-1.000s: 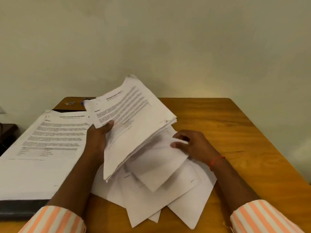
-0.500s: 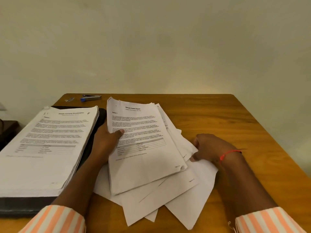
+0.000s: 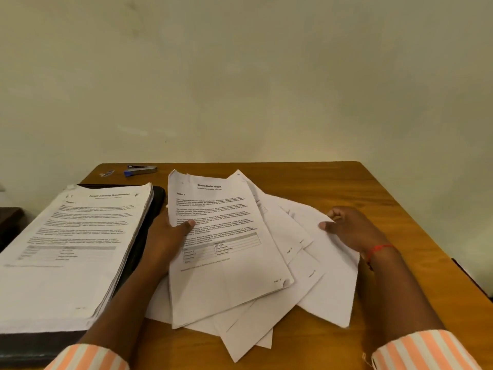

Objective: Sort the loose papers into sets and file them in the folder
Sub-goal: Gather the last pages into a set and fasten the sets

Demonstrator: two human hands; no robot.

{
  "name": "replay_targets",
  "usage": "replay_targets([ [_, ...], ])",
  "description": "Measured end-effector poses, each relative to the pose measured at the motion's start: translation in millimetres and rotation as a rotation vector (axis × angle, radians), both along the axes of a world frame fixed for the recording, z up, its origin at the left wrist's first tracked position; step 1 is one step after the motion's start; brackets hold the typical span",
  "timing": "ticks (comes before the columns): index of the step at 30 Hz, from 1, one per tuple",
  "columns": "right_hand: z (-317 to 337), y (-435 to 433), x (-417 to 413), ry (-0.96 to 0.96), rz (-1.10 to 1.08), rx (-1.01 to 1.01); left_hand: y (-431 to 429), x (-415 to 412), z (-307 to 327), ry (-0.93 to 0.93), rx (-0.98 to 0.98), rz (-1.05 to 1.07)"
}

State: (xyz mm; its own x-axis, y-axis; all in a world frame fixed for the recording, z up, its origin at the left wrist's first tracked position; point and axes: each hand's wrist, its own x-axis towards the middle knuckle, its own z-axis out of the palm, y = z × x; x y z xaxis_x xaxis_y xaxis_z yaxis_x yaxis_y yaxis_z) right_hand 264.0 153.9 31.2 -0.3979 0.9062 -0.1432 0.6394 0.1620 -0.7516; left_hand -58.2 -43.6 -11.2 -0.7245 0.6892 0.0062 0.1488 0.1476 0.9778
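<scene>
A fanned pile of loose white papers (image 3: 306, 287) lies in the middle of the wooden table. On top is a set headed "Sample Health Report" (image 3: 221, 241). My left hand (image 3: 166, 236) grips that set at its left edge, thumb on the printed face. My right hand (image 3: 349, 228) holds the right edge of the lower sheets, thumb on top and fingers curled. To the left a thick stack of printed papers (image 3: 72, 249) rests on an open black folder (image 3: 154, 206).
A blue and silver stapler (image 3: 140, 170) and a small blue item (image 3: 107, 173) lie at the table's far left edge, by the wall. The bare wooden table (image 3: 386, 198) shows to the right and behind the papers.
The left hand has lowered the raised set flat onto the loose pile. The right hand has slid out from under it to the pile's right edge.
</scene>
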Motion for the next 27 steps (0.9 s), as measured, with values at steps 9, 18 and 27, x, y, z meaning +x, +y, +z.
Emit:
replay_targets([
  [9, -4.1, 10.5, -1.0, 0.691, -0.637, 0.293, 0.4, 2.4, 2.8, -0.017, 0.056, -0.017],
  [18, -13.2, 10.4, -14.1, 0.873, -0.578, 0.089, 0.0, 5.6, 6.7, -0.152, 0.103, -0.018],
  [27, -15.5, 11.1, -14.8, 0.866, -0.556, 0.105, -0.3, 6.8, 7.6, -0.179, 0.098, -0.01],
])
